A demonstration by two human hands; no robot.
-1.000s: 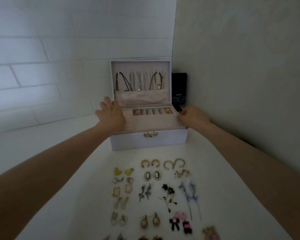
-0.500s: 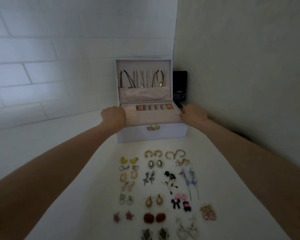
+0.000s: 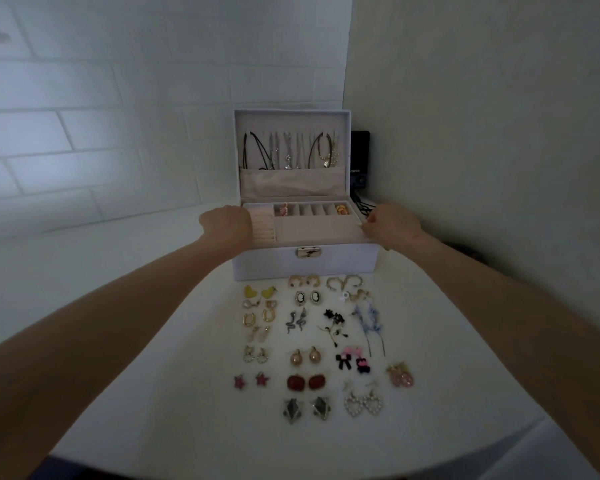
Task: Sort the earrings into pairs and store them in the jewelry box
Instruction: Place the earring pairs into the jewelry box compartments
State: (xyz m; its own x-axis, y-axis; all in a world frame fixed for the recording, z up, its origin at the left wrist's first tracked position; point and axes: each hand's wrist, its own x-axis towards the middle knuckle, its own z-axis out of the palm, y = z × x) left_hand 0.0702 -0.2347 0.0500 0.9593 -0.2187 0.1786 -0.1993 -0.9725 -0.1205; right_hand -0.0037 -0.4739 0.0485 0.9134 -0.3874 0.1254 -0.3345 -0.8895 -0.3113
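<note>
Your left hand [image 3: 226,227] is knuckles-up on the left rim of the jewelry box [image 3: 340,266], with the fingers curled down over the edge and gripping it. Your right hand [image 3: 392,227] is doing the same on the right rim: fingers bent in tight, tips pinching the edge. So both hands are closed on the box, one per side, with nothing else in them.

The box sits at the back of the desk [image 3: 205,427], tucked into the wall corner. Its lid [image 3: 291,126] stands upright and necklaces [image 3: 288,150] hang inside it. The gold latch [image 3: 308,252] faces you. The back row of little slots has something pink at the left end and something gold at the right end.

The earrings [image 3: 314,356] are all laid out in pairs on the desk just in front of the box, from the yellow hearts [image 3: 258,292] near it down to the pearl hearts [image 3: 362,404] closer to you.
</note>
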